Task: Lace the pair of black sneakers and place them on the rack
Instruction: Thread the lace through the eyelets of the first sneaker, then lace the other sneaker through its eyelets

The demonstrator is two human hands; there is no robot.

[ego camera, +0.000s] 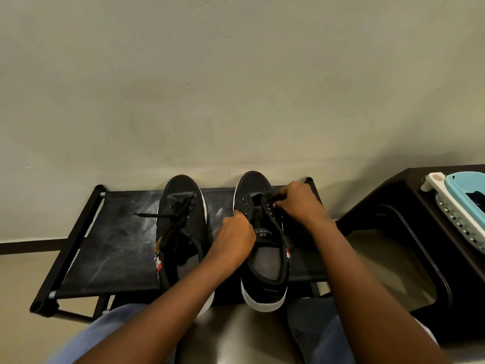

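2 black sneakers sit side by side on the top shelf of a low black rack point(118, 248), toes to the wall. The left sneaker point(181, 227) is laced, its lace point(168, 219) loose across the tongue. The right sneaker point(265, 248) gapes open. The left hand point(236, 237) grips its near eyelet edge with fingers curled. The right hand point(296, 200) pinches a black lace end near the toe eyelets. A dark stool point(409, 232) stands to the right, carrying a blue basket point(462, 203).

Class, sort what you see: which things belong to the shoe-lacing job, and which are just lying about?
Belong to the job:
left sneaker
right sneaker
lace
rack
left hand
right hand

Just lying about:
dark stool
blue basket
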